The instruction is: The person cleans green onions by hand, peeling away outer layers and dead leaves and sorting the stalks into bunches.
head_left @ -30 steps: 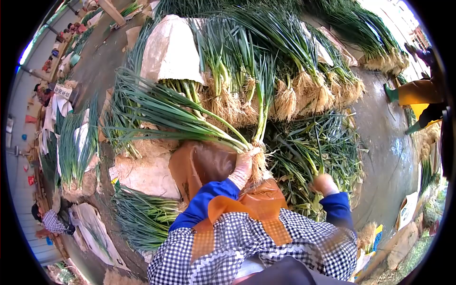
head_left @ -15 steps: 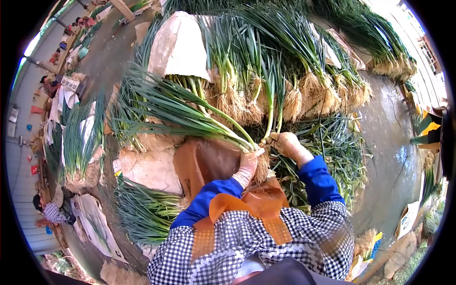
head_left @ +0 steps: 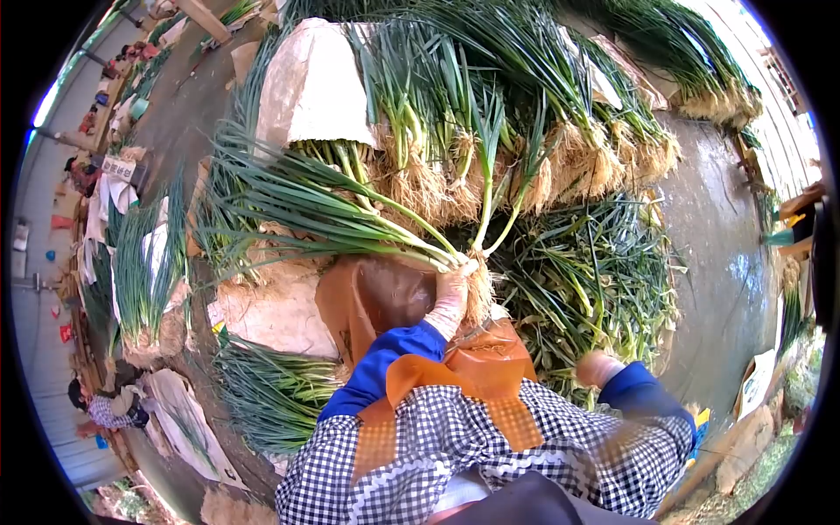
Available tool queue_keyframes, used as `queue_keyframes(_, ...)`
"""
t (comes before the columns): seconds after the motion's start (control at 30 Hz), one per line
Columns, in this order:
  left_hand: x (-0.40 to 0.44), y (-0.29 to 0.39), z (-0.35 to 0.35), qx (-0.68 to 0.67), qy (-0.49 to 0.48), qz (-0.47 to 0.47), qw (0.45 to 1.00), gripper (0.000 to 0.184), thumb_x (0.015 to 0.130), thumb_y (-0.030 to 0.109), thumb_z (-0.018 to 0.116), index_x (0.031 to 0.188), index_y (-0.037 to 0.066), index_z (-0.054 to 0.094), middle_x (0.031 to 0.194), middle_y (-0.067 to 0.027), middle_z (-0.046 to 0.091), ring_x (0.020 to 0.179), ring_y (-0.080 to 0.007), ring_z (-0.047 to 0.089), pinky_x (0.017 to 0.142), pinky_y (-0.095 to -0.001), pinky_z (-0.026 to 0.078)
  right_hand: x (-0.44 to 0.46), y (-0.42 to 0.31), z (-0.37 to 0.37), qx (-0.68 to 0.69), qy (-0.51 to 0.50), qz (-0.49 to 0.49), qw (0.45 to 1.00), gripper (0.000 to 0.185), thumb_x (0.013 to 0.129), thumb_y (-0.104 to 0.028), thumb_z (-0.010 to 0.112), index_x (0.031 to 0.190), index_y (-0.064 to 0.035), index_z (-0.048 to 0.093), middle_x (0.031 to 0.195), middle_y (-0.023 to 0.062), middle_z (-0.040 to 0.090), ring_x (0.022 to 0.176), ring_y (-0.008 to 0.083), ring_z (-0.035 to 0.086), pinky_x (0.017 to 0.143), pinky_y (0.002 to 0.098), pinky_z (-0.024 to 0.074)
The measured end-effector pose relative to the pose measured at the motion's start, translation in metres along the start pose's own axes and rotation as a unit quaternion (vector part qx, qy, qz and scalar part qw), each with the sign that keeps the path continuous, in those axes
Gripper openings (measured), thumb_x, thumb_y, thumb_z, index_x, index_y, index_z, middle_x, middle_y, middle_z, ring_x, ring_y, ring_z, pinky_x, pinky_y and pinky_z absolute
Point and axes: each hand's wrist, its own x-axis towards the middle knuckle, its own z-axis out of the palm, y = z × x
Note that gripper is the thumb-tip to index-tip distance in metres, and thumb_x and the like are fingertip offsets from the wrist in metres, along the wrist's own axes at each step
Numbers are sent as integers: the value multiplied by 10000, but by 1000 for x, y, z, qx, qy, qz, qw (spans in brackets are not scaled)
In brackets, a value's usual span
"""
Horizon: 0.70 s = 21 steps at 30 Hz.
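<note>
My left hand (head_left: 452, 290) is closed around the root end of a bunch of green onions (head_left: 367, 229), over the brown apron on my lap. Most of its long leaves fan to the left. Two stalks (head_left: 486, 203) splay upward and right from the same clump, and pale stringy roots (head_left: 478, 297) hang beside my fingers. My right hand (head_left: 597, 368) is away from the bunch, low on the right, over the near edge of a heap of loose green leaves (head_left: 586, 289). It is blurred, and its fingers cannot be made out.
Rows of green onions (head_left: 516, 61) with roots toward me lie ahead, partly under a white sack (head_left: 315, 83). Another pile (head_left: 271, 381) lies at lower left beside a pale sheet (head_left: 278, 306). Wet floor (head_left: 722, 227) runs along the right. A person (head_left: 109, 407) is at far left.
My right hand has left the bunch and moved down and right to the leaf heap. The two upright stalks now spread wider apart. My left hand keeps its hold.
</note>
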Motion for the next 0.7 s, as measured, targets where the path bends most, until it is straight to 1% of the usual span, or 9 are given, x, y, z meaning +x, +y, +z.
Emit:
queue_keyframes(0.1, -11, 13, 10, -84, -39, -49, 995, 92, 755, 0, 613, 810, 62, 574, 771, 5, 570, 709, -115, 563, 687, -239, 477, 25, 21, -28, 81, -89, 91, 989, 340, 884, -315, 465, 1110, -91, 583, 1065, 154, 607, 994, 259, 592, 843, 373, 462)
queue_keyframes(0.17, -19, 24, 15, -79, -58, -76, 992, 90, 754, -5, 605, 805, 60, 571, 775, -6, 579, 736, -127, 578, 698, -238, 485, 10, -5, -126, 368, 303, 239, 846, 357, 905, -339, 463, 1134, -90, 575, 1010, 211, 612, 962, 278, 606, 794, 346, 484)
queue_keyframes(0.23, -18, 23, 16, -120, -69, -79, 987, 113, 748, -32, 591, 802, 61, 556, 797, -10, 581, 749, -129, 574, 704, -246, 491, 73, 7, -140, 634, 512, -35, 578, 406, 914, -307, 515, 1186, -5, 502, 1073, 122, 601, 1009, 214, 557, 893, 308, 421)
queue_keyframes(0.33, -5, 1, -6, -48, -66, 10, 997, 205, 738, -72, 581, 917, 27, 565, 875, -23, 583, 798, -137, 574, 756, -252, 492, 138, 1, -165, 751, 385, -193, 501, 336, 899, -226, 540, 1151, -6, 518, 1073, 100, 581, 987, 180, 538, 865, 264, 422)
queue_keyframes(0.43, -16, 22, 8, 39, 5, -10, 999, 177, 753, -40, 568, 921, 13, 572, 885, -50, 590, 777, -148, 578, 719, -260, 501, 106, -38, -173, 506, 502, -11, 701, 154, 868, -196, 565, 844, -72, 653, 665, 95, 605, 654, 201, 602, 645, 281, 482)
queue_keyframes(0.47, -20, 30, 14, -24, -8, -55, 998, 171, 754, -32, 566, 918, 17, 574, 865, -49, 592, 766, -151, 581, 711, -262, 503, 103, -30, -161, 266, 583, -123, 758, 200, 850, -209, 594, 696, -95, 652, 552, 114, 546, 532, 259, 574, 520, 314, 459)
queue_keyframes(0.63, -17, 29, 0, -189, -128, -80, 970, 146, 753, -24, 557, 869, 62, 536, 930, -69, 602, 840, -159, 592, 737, -269, 512, 60, 13, -138, 151, 216, 3, 965, 448, 860, -460, 532, 941, -31, 636, 802, 180, 630, 752, 276, 610, 681, 350, 477)
queue_keyframes(0.67, -25, 44, 9, -174, -147, -107, 968, 170, 751, -38, 565, 899, 44, 555, 812, -69, 593, 717, -188, 603, 679, -296, 541, 73, 22, -147, 291, 284, 56, 912, 568, 853, -508, 519, 1130, -15, 570, 876, 141, 649, 817, 244, 608, 731, 346, 477)
queue_keyframes(0.7, -23, 41, 7, -192, -150, -104, 964, 190, 753, -46, 561, 923, 38, 564, 854, -66, 599, 732, -185, 605, 702, -285, 535, 85, 15, -145, 654, 340, -39, 675, 569, 873, -486, 508, 1165, 1, 534, 906, 87, 645, 802, 203, 603, 714, 345, 486)
